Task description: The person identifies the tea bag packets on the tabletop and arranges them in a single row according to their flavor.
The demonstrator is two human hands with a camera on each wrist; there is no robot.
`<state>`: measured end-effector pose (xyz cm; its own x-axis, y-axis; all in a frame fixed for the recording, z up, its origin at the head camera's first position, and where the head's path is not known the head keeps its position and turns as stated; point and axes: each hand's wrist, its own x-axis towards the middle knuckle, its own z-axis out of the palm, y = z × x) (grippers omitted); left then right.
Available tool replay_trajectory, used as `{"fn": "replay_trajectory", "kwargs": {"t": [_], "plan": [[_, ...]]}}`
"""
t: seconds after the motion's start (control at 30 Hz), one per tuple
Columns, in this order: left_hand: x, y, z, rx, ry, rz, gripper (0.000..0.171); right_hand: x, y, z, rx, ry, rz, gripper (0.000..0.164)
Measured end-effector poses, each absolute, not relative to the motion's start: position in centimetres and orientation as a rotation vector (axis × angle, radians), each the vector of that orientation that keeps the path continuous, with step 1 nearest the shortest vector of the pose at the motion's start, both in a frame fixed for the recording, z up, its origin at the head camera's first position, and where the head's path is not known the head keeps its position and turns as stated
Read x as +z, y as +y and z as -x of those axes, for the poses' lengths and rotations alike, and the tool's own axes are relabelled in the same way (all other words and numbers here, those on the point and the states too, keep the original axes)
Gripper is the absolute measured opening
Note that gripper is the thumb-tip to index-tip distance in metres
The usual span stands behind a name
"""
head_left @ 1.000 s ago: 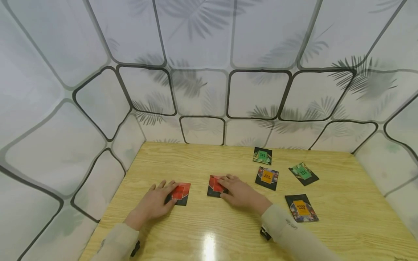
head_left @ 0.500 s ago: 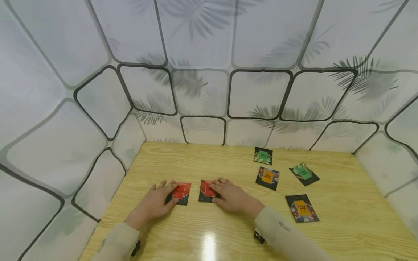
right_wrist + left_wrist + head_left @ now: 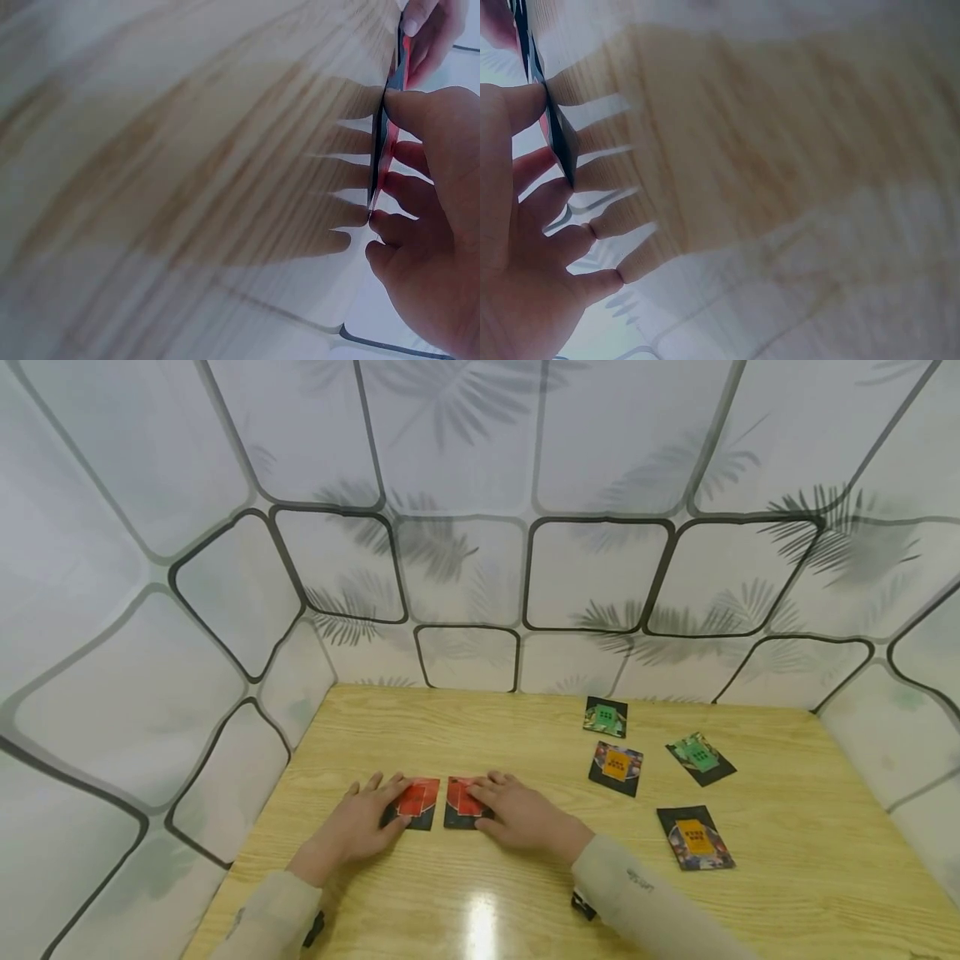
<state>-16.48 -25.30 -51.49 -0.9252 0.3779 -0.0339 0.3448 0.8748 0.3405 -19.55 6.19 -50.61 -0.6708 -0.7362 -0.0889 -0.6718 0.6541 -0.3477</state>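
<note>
Left hand [image 3: 356,827] spread on one red-and-black card [image 3: 422,802], right hand [image 3: 528,818] spread on a second red-and-black card [image 3: 459,806], a sliver of wooden table [image 3: 450,727] between facing edges

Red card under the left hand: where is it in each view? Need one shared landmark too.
Head: red card in the lower half, left of centre, partly covered by the left hand.
Left wrist: red card at upper left, nearly edge-on, dark side showing.
Right wrist: red card near the top right corner, a thin strip.
Landmark: left hand, beside it in all three.
</note>
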Motion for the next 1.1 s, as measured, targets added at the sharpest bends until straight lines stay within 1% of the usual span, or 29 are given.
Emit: {"fn": "replay_trajectory", "kwargs": {"t": [0.37,1.1], "plan": [[-51.4,-25.1,16.4,0.514,2.964,-0.579,0.062,-50.2,5.5,19.5,-0.430,2.638,1.165,0.060],[-51.1,-24.9,16.2,0.520,2.967,-0.564,0.062,-50.4,4.9,19.3,-0.417,2.653,1.103,0.062]]}}
